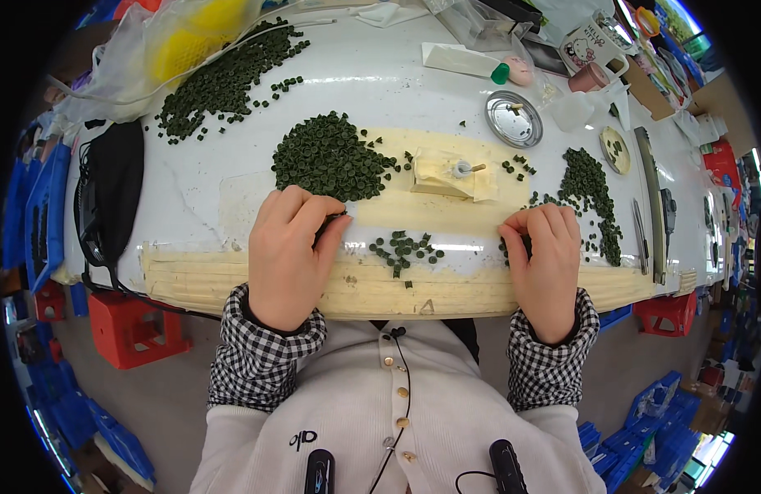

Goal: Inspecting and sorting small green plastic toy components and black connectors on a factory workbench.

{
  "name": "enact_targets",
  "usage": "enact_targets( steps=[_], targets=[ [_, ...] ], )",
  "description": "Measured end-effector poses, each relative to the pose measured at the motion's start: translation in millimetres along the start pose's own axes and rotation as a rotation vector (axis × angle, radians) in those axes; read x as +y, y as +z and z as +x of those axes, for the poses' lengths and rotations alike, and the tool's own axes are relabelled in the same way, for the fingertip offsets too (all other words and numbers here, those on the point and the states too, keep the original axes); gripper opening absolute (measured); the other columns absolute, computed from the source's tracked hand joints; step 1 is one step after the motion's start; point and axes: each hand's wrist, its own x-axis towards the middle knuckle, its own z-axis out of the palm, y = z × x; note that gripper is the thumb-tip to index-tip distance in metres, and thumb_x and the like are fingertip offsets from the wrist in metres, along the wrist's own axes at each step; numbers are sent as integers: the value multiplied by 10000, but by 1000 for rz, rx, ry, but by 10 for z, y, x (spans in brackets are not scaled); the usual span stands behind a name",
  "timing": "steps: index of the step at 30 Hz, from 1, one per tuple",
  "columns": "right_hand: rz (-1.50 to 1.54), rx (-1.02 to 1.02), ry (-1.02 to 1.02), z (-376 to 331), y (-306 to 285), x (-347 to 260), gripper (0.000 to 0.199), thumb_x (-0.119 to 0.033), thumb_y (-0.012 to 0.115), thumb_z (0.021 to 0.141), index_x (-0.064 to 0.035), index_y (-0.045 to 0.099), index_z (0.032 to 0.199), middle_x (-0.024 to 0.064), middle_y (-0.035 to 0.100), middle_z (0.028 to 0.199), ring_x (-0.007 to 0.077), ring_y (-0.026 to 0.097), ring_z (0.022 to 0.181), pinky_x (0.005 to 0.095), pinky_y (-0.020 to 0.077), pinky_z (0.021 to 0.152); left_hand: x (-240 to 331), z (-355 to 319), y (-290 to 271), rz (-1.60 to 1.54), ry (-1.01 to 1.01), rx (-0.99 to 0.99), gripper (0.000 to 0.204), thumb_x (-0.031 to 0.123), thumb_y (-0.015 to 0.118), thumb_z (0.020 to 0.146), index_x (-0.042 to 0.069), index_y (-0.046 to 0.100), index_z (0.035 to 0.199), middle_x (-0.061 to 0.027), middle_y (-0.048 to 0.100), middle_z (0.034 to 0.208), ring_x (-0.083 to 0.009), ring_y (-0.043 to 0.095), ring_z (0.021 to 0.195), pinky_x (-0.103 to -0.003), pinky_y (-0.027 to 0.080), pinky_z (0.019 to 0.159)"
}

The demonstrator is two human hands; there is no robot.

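My left hand (291, 255) is closed, thumb against the fingertips, at the near edge of a large heap of small dark green cap-like parts (327, 156). Something dark shows between its thumb and fingers, too hidden to make out. Over to the right, my right hand (547, 267) curls thumb to fingers above the table, with dark green showing in the gap; the fingertips hide what it is. Between the hands lies a loose scatter of the same green parts (403, 249). Beyond them stands a block wrapped in cream tape (436, 174), topped by a small pale fitting with a brown pin.
More green parts lie in a far-left heap (224, 78) and a right-hand pile (590, 193). A round metal lid (513, 118), a small dish (615, 150), a mug (590, 49) and a black pouch (113, 198) stand around. Cream tape (380, 288) covers the table's near edge.
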Motion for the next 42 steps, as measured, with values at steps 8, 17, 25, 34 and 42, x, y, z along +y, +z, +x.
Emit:
enact_targets(
  steps=[8, 17, 25, 34, 42],
  targets=[
    [343, 98, 139, -14, -3, -90, 95, 37, 641, 844, 27, 548, 860, 127, 564, 792, 264, 564, 689, 329, 468, 631, 38, 8, 9, 102, 68, 33, 152, -16, 730, 733, 9, 653, 862, -79, 548, 780, -252, 520, 736, -350, 432, 623],
    [644, 87, 175, -111, 25, -219, 91, 31, 676, 852, 36, 636, 933, 98, 672, 846, 154, 646, 745, 255, 511, 685, 114, -59, -62, -243, -96, 113, 139, -75, 680, 788, -1, 658, 903, -98, 669, 897, -166, 640, 783, -260, 510, 709],
    [1625, -234, 405, -29, 66, -408, 162, 38, 596, 918, 58, 612, 1077, 136, 698, 1005, 176, 682, 942, 288, 550, 860, 394, -14, -18, -1187, -365, -103, 155, 48, 621, 933, -31, 624, 1066, -126, 696, 954, -136, 659, 811, -263, 548, 738],
    [1723, -230, 508, 44, 161, -447, 160, 2, 588, 937, 52, 605, 1088, 135, 698, 1001, 166, 688, 895, 282, 555, 832, 322, 18, 194, -1469, -428, -189, 196, -22, 641, 901, -50, 637, 1095, -131, 701, 1003, -128, 666, 875, -249, 550, 799],
    [1465, -67, 301, 59, 226, -546, 123, 43, 621, 901, 35, 602, 1022, 67, 648, 947, 130, 624, 911, 253, 503, 837, 297, -19, 253, -1466, -358, -125, 192, -56, 653, 878, -55, 648, 1070, -137, 705, 990, -145, 674, 892, -254, 555, 797]
  ],
)
